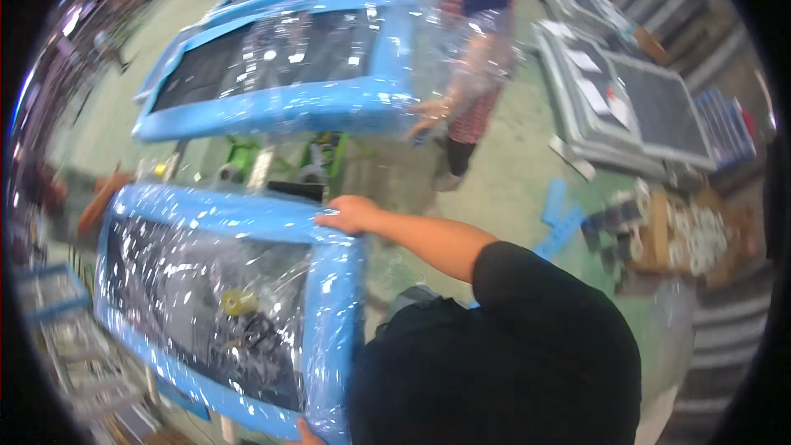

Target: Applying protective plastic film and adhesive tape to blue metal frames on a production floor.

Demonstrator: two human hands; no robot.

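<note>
A flat rectangular framed panel lies before me, its dark face under glossy clear film and its border padded with blue wrap. My right hand grips its upper right corner, fingers closed over the blue edge. At the bottom border my left hand shows only in part, with a finger or thumb against the panel's edge; the rest is hidden. A yellow tape roll and a dark looped tool appear on the panel's face. Beside the far left corner is a co-worker's arm.
More blue-edged wrapped panels stand beyond, with another person's hand at their corner. Green stands sit between. Grey framed panels are stacked at right, near a box of white rolls and blue strips.
</note>
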